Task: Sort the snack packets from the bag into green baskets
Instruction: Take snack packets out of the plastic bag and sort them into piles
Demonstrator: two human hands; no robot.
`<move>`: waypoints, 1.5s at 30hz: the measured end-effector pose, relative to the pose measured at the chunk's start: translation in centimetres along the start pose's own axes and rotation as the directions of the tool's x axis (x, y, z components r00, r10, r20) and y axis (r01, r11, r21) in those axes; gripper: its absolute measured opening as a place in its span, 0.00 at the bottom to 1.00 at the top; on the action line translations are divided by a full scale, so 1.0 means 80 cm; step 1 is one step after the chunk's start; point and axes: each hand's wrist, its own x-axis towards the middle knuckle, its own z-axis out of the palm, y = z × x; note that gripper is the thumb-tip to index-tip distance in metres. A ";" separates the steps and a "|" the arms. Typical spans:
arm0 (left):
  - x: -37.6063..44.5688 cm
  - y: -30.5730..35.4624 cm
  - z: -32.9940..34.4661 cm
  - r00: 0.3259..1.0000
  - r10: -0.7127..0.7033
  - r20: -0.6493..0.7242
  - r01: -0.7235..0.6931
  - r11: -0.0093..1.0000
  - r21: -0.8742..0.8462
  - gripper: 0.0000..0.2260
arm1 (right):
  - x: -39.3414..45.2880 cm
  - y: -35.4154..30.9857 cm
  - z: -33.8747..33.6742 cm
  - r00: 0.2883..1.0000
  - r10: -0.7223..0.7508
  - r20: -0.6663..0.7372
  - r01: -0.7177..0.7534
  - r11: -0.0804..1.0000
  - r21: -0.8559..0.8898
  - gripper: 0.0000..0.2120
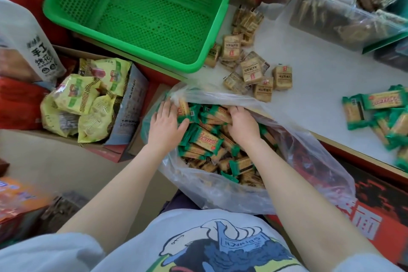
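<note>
White bag (33, 51) at left: "手工" legible, rest cut off. Red box (375, 212) at right: large white "面". Tan packets (251, 72) and green packets (206, 139): print too blurred.

Both bare forearms reach forward into the clear bag (309, 161). The left hand (164, 125) lies flat, fingers spread, at its near-left opening. The right hand (242, 125) curls down at its middle.
</note>
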 end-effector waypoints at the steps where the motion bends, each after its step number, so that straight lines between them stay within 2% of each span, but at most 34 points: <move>1: 0.000 0.001 -0.001 1.000 -0.002 -0.005 0.002 1.000 -0.003 0.31 | -0.004 0.003 -0.007 1.000 0.012 0.004 -0.012 0.999 0.050 0.22; 5: -0.015 0.017 -0.012 0.999 -0.007 -0.049 0.004 0.998 -0.060 0.30 | -0.042 0.015 -0.049 0.983 0.000 0.181 -0.056 0.950 0.307 0.18; 9: -0.052 0.064 -0.030 0.982 0.055 -0.183 -0.109 0.948 -0.299 0.22 | -0.093 0.034 -0.073 0.964 0.052 0.260 -0.202 0.778 0.594 0.09; 11: -0.065 0.102 -0.034 0.997 0.033 -0.075 -0.067 0.853 -0.517 0.18 | -0.110 0.047 -0.075 0.957 0.093 0.275 -0.274 0.598 0.753 0.08; 13: -0.072 0.146 -0.031 0.989 -0.021 0.150 0.126 0.662 -0.739 0.15 | -0.124 0.063 -0.074 0.959 0.097 0.267 -0.283 0.416 0.864 0.07; 14: -0.075 0.168 -0.027 0.966 -0.039 0.256 0.231 0.580 -0.781 0.14 | -0.129 0.072 -0.073 0.964 0.110 0.242 -0.265 0.371 0.890 0.06; 16: -0.076 0.207 -0.015 0.918 -0.044 0.393 0.364 0.482 -0.797 0.16 | -0.140 0.096 -0.074 0.976 0.155 0.151 -0.199 0.366 0.909 0.04; 19: -0.074 0.261 0.002 0.878 -0.045 0.476 0.457 0.376 -0.806 0.25 | -0.157 0.135 -0.083 0.981 0.182 0.069 -0.130 0.345 0.930 0.11; 22: -0.076 0.322 0.019 0.898 0.012 0.440 0.410 0.342 -0.846 0.12 | -0.181 0.183 -0.100 0.966 0.257 0.015 -0.071 0.210 0.975 0.04; 24: -0.079 0.366 0.032 0.908 0.057 0.415 0.379 0.310 -0.872 0.12 | -0.196 0.221 -0.110 0.940 0.340 0.006 -0.062 0.154 0.986 0.04; 26: -0.078 0.410 0.050 0.917 0.145 0.373 0.301 0.364 -0.882 0.17 | -0.209 0.265 -0.115 0.918 0.395 0.020 -0.063 0.096 0.993 0.06; 28: -0.074 0.452 0.069 0.905 0.224 0.361 0.240 0.430 -0.870 0.20 | -0.222 0.311 -0.123 0.916 0.390 0.093 -0.118 0.040 0.992 0.09; 29: -0.072 0.472 0.079 0.900 0.244 0.360 0.220 0.458 -0.861 0.20 | -0.227 0.334 -0.126 0.920 0.365 0.141 -0.168 0.042 0.985 0.10; 31: -0.068 0.503 0.105 0.915 0.237 0.326 0.151 0.548 -0.823 0.18 | -0.233 0.378 -0.132 0.912 0.368 0.180 -0.242 0.129 0.962 0.11; 33: -0.063 0.518 0.132 0.952 0.222 0.209 -0.034 0.757 -0.652 0.16 | -0.230 0.419 -0.133 0.863 0.478 0.163 -0.266 0.157 0.951 0.13; 34: -0.060 0.519 0.146 0.961 0.239 0.140 -0.140 0.855 -0.499 0.17 | -0.224 0.437 -0.133 0.835 0.531 0.146 -0.269 0.163 0.949 0.14; 35: -0.058 0.518 0.157 0.957 0.275 0.095 -0.228 0.911 -0.343 0.18 | -0.218 0.453 -0.133 0.811 0.570 0.128 -0.271 0.173 0.947 0.15; 37: -0.053 0.511 0.176 0.936 0.338 0.094 -0.330 0.939 -0.096 0.20 | -0.202 0.477 -0.130 0.775 0.621 0.119 -0.286 0.177 0.942 0.19; 39: -0.051 0.504 0.192 0.924 0.350 0.154 -0.364 0.928 0.076 0.22 | -0.189 0.489 -0.127 0.736 0.663 0.135 -0.309 0.152 0.939 0.21; 41: -0.054 0.498 0.202 0.921 0.339 0.191 -0.369 0.918 0.149 0.24 | -0.184 0.492 -0.122 0.703 0.695 0.152 -0.337 0.138 0.931 0.21; 45: -0.052 0.498 0.201 0.908 0.356 0.219 -0.392 0.908 0.148 0.25 | -0.200 0.490 -0.113 0.621 0.772 0.134 -0.375 0.142 0.916 0.23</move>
